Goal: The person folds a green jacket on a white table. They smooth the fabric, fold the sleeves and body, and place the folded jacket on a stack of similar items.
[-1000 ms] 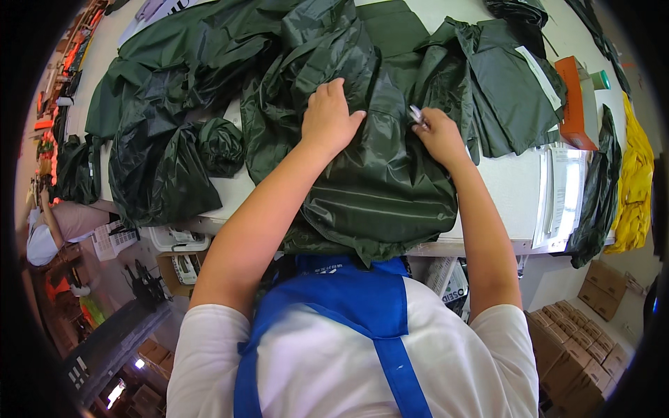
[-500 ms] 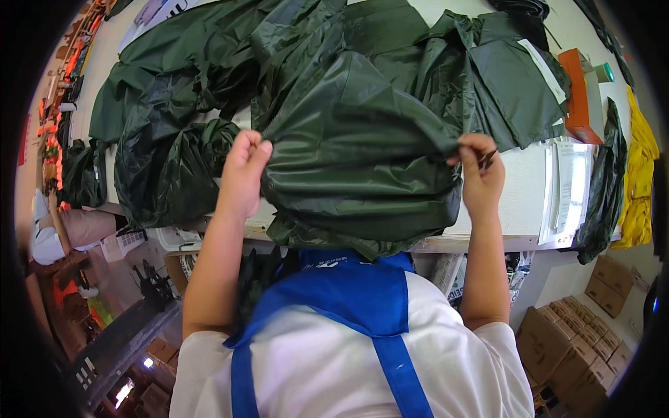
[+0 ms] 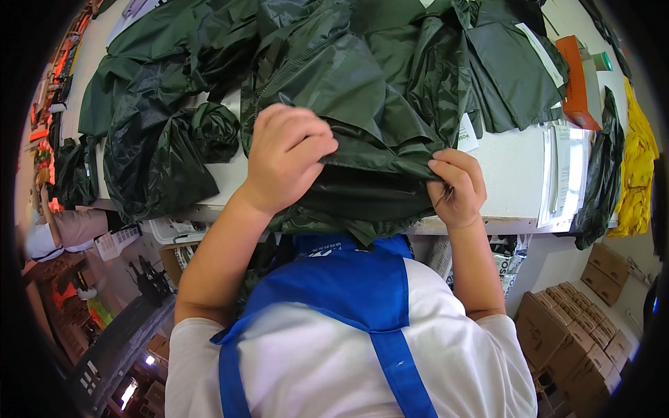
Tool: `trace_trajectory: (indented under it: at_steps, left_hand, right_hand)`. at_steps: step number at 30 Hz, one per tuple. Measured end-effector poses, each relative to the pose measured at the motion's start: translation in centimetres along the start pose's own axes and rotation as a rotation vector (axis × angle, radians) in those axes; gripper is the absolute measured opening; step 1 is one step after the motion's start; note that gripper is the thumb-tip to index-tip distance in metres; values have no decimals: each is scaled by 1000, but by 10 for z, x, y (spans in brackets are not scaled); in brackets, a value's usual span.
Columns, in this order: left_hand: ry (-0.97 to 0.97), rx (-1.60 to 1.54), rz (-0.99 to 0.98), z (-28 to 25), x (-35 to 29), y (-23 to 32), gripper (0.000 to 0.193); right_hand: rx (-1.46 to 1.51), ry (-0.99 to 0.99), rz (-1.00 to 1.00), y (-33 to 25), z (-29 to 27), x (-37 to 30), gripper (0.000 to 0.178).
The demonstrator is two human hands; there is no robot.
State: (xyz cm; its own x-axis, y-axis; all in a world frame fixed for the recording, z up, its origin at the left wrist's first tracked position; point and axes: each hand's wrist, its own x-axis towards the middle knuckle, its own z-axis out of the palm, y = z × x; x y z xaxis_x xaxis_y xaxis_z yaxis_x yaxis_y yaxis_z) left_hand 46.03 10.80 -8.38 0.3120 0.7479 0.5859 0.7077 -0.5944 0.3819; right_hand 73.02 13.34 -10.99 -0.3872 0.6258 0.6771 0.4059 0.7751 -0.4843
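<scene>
A dark green glossy zipped garment [image 3: 376, 104] lies bunched over the table's near edge, its lower part hanging toward my apron. My right hand [image 3: 460, 187] pinches the right end of a folded edge, and a small dark thing, too small to name, shows against its palm. At the left end of that same fold is my left hand [image 3: 287, 159], closed with its fingers curled; the thumb and whatever the fingertips grip are hidden. A zip [image 3: 296, 70] runs along the fabric above the left hand.
More dark green garments [image 3: 153, 111] heap at the left and back of the white table [image 3: 512, 174]. At right are an orange box [image 3: 578, 83], papers [image 3: 563, 174] and hanging yellow fabric [image 3: 634, 167]. Cardboard boxes [image 3: 571, 334] stand lower right; another person [image 3: 63, 226] is far left.
My left hand has moved right and inward from the garment's left side. The right hand has come slightly left and down. The fabric stretched between them has folded down flatter.
</scene>
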Motion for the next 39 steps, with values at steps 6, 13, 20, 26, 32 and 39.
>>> trace_trajectory:
  at_steps: [6,13,20,26,32,39]
  left_hand:
    - [106,-42,139,-9,-20,3,30]
    - [76,12,134,-17,-31,2,32]
    - [-209,44,38,-17,1,17,39]
    - [-718,25,-192,47,8,-2,11]
    - [-865,-9,-482,72,0,-19,14]
    - [104,-1804,-1039,37,54,-23,41]
  right_hand:
    - [58,61,-10,-4,-1,-4,31]
    - [154,-24,26,-5,-8,-6,23]
    - [339,-304,202,-3,-11,6,19]
    - [375,-179,432,55,25,66,24]
    - [419,-98,1405,219,47,103,29]
    - [303,-167,447,27,36,78,29]
